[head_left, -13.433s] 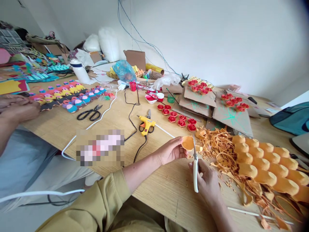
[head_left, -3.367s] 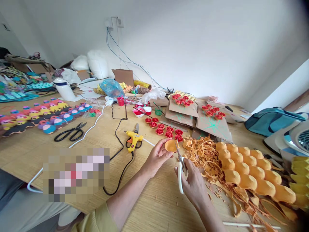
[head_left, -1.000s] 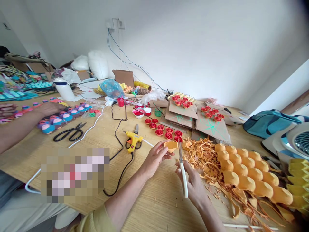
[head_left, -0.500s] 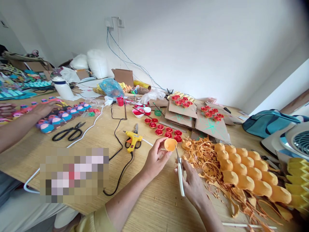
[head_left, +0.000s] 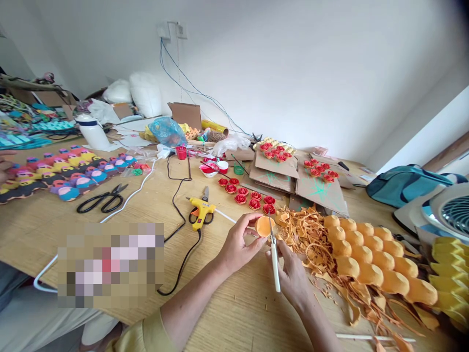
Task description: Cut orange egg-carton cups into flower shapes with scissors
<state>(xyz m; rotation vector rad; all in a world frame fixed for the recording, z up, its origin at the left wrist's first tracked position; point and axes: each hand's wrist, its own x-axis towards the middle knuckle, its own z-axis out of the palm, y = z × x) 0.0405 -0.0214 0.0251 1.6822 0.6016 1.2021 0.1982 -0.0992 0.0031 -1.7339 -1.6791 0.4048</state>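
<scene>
Wood table point(head_left: 146, 205), white wall point(head_left: 293, 73) behind. My left hand point(head_left: 238, 244) pinches orange cup point(head_left: 264, 226) just above table; right hand point(head_left: 291, 274) clamped rnd scissors point(head_left: 274, 254), blades at cup. Glue gun point(head_left: 201, 210) to left, scraps point(head_left: 304, 232) to right.

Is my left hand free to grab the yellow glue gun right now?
Probably not yet: the left hand is pinching the orange cup, though the glue gun lies close beside it with nothing between.

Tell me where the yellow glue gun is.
In the head view the yellow glue gun lies mid-table, just left of the left hand, with the loose red roses beyond it to the right.
</scene>
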